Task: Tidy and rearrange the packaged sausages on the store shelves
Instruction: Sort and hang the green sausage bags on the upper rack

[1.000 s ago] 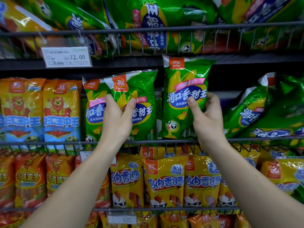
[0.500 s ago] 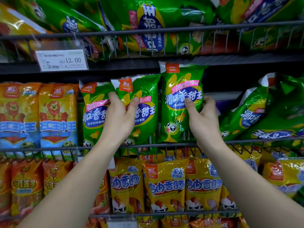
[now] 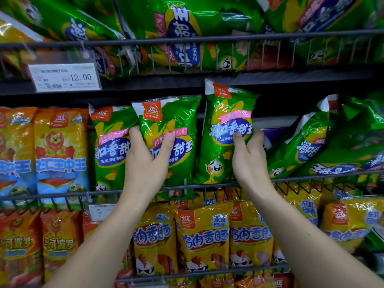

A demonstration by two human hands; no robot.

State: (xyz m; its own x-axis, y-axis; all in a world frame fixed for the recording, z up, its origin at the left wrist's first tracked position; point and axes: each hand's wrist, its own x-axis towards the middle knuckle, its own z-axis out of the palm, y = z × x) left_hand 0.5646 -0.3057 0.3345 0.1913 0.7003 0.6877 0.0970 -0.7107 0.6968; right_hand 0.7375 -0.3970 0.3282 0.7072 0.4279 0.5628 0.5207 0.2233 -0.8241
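Observation:
Three green corn-sausage packs stand upright on the middle wire shelf [image 3: 207, 185]. My left hand [image 3: 145, 161] grips the middle green pack [image 3: 176, 123], thumb across its front, fingers behind its left edge. Beside it on the left stands another green pack [image 3: 110, 146], touching it. My right hand [image 3: 250, 163] grips the right green pack [image 3: 226, 113], thumb on its blue label, fingers behind its right edge. A narrow gap separates the two held packs. More green packs [image 3: 307, 146] lie tilted and slumped at the right of the same shelf.
Orange lion packs [image 3: 60, 150] stand at the left of the middle shelf. Yellow chicken-sausage packs [image 3: 205, 233] fill the shelf below. Green packs [image 3: 182, 34] are piled on the upper shelf behind a wire rail, with a 12.00 price tag [image 3: 65, 76] hanging at its left.
Both hands have shifted the two held green packs leftwards, closing up against the leftmost green pack; the right pack now stands more upright. The camera view has drifted slightly.

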